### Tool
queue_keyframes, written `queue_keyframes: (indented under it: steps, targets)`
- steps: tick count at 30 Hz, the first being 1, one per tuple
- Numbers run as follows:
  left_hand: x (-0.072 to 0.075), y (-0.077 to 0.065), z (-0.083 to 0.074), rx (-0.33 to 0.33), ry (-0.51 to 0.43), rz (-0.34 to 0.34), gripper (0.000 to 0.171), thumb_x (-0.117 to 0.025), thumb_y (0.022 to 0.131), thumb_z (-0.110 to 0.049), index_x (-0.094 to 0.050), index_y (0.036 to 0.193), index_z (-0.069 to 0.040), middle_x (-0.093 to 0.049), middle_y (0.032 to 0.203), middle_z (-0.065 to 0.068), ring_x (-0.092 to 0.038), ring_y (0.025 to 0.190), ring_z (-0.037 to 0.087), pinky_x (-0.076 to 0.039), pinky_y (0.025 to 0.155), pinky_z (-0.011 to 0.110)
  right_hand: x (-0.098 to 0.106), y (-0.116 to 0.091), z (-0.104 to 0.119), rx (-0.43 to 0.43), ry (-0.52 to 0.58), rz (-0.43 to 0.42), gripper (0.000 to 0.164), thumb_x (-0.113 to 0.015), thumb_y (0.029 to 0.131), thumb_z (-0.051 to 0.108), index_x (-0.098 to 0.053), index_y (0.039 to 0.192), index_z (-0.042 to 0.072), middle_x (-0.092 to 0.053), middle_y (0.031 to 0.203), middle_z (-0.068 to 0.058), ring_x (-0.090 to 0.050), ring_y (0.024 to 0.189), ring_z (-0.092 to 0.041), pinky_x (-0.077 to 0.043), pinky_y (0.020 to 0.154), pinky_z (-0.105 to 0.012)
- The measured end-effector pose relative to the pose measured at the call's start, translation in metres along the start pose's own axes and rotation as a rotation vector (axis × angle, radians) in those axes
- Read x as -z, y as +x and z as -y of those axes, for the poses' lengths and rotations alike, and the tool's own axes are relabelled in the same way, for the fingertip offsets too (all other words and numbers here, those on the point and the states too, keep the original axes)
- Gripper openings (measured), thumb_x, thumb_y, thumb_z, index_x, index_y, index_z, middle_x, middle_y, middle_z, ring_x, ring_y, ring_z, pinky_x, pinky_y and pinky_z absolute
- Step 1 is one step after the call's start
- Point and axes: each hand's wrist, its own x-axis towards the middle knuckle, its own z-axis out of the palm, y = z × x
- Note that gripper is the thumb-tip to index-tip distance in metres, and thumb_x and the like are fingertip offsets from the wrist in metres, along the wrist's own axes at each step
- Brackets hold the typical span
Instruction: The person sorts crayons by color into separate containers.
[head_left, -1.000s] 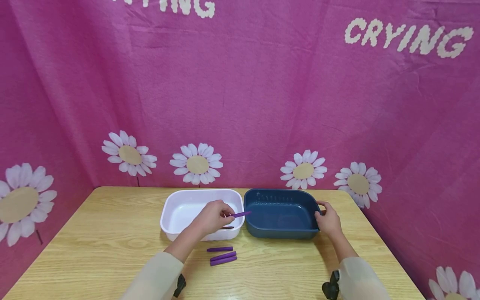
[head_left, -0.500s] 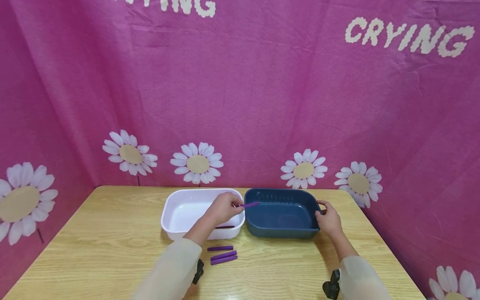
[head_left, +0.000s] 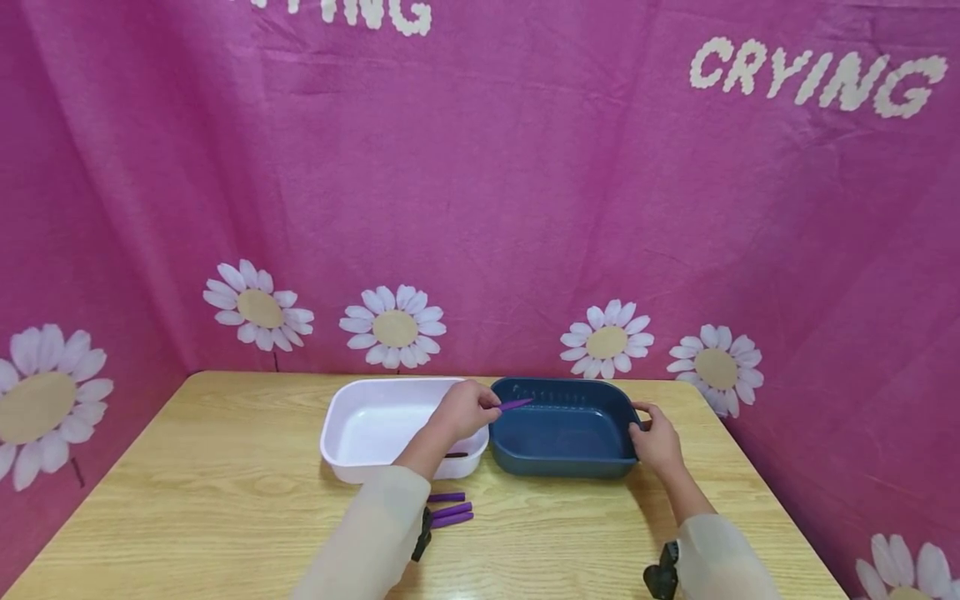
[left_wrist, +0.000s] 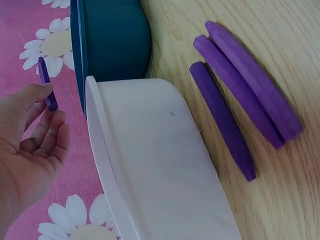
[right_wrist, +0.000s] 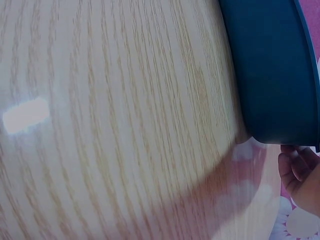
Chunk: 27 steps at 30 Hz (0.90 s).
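My left hand (head_left: 467, 408) pinches a slim purple crayon (head_left: 517, 404) between thumb and fingertips. It hovers over the seam between the white plastic bin (head_left: 352, 471) and the dark blue bin (head_left: 562, 465), and the crayon's tip points over the blue one. The left wrist view shows the same pinch, with the crayon (left_wrist: 47, 82) standing clear of both rims. At the blue bin's right end, my right hand (head_left: 658, 437) grips the rim, with the thumb at the edge and fingers behind. A dark crayon (head_left: 455, 455) lies in the white bin, partly hidden by the left wrist.
On the wooden table (head_left: 210, 500), in front of the white bin, lie 3 purple crayons (left_wrist: 222, 120), two of them side by side. The left sleeve covers part of them in the head view. A pink flowered cloth (head_left: 487, 208) hangs behind and beside the table.
My left hand has moved right and slightly away from me, carrying the purple crayon from above the white bin to the blue bin's left edge. The right hand and both bins stay put.
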Motion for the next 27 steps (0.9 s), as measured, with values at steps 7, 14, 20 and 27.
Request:
queue_keyframes:
  steps: [7, 14, 20, 27]
  targets:
    - [-0.009, 0.007, -0.001, 0.018, -0.031, 0.040, 0.015, -0.067, 0.084, -0.016, -0.073, 0.092, -0.005, -0.070, 0.088, 0.006, -0.063, 0.085, 0.016, -0.051, 0.077, 0.028, 0.000, -0.001, 0.001, -0.010, -0.002, -0.005, 0.042, -0.046, 0.093, 0.008, -0.041, 0.134, 0.000, -0.054, 0.111, -0.029, -0.053, 0.095, -0.036, -0.051, 0.080, -0.045]
    - [-0.023, 0.014, 0.003, -0.020, -0.035, 0.034, 0.015, -0.066, 0.085, -0.019, -0.073, 0.091, -0.006, -0.070, 0.086, 0.004, -0.061, 0.080, 0.013, -0.051, 0.073, 0.025, 0.001, -0.002, 0.002, -0.018, 0.006, 0.002, 0.042, -0.045, 0.093, 0.007, -0.040, 0.135, 0.000, -0.054, 0.111, -0.030, -0.053, 0.095, -0.037, -0.052, 0.080, -0.045]
    - [-0.020, 0.008, -0.015, 0.033, -0.020, 0.029, 0.014, -0.066, 0.084, -0.011, -0.072, 0.093, -0.002, -0.070, 0.089, 0.009, -0.062, 0.086, 0.018, -0.050, 0.078, 0.028, 0.001, -0.001, 0.000, -0.019, 0.008, 0.007, 0.042, -0.045, 0.094, 0.007, -0.039, 0.135, 0.000, -0.054, 0.112, -0.030, -0.053, 0.096, -0.037, -0.052, 0.080, -0.045]
    - [-0.027, 0.008, -0.015, 0.031, -0.023, 0.028, 0.014, -0.066, 0.085, -0.013, -0.072, 0.093, -0.004, -0.070, 0.091, 0.008, -0.063, 0.087, 0.019, -0.051, 0.078, 0.029, -0.001, 0.001, -0.002, -0.007, 0.008, -0.010, 0.042, -0.046, 0.093, 0.008, -0.041, 0.134, 0.001, -0.055, 0.110, -0.030, -0.054, 0.095, -0.037, -0.051, 0.080, -0.045]
